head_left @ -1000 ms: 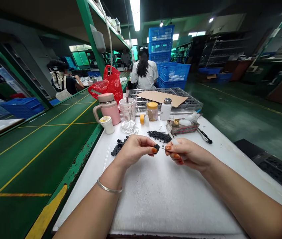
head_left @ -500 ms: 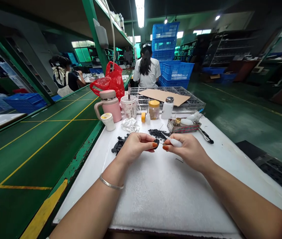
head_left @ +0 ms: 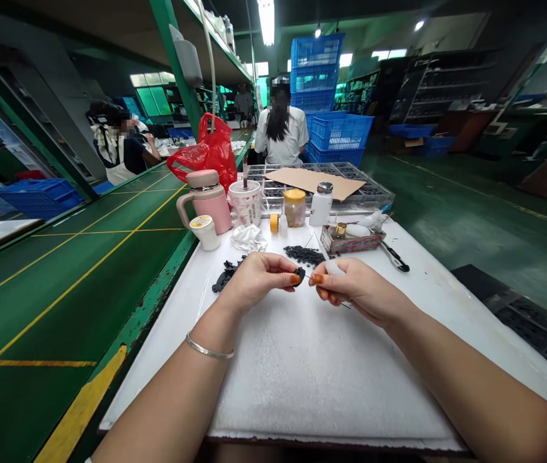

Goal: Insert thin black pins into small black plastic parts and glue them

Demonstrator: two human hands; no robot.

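Observation:
My left hand (head_left: 266,276) is closed, thumb and fingers pinching a small black curved part (head_left: 299,275). My right hand (head_left: 357,286) faces it, closed with a thin dark pin (head_left: 307,277) between thumb and forefinger. The pin's free end reaches the black part; whether it sits inside, I cannot tell. A small white needle-tip bottle (head_left: 335,266) is tucked into the same right hand, its tip pointing away from me. Behind my left hand lies a heap of black parts (head_left: 225,276). Beyond both hands is a pile of tiny black rings (head_left: 302,254).
A pink thermos mug (head_left: 210,206), a white tub (head_left: 206,233), crumpled tissue (head_left: 249,238), a yellow-lidded jar (head_left: 295,209) and a white bottle (head_left: 321,204) line the far side. A small box (head_left: 353,239) and a cutter knife (head_left: 395,257) lie right. Co-workers sit beyond.
My right hand has turned and moved slightly left, bringing the pin up to the black part. The needle-tip bottle has tilted more upright in its grasp. The whole view has shifted a little.

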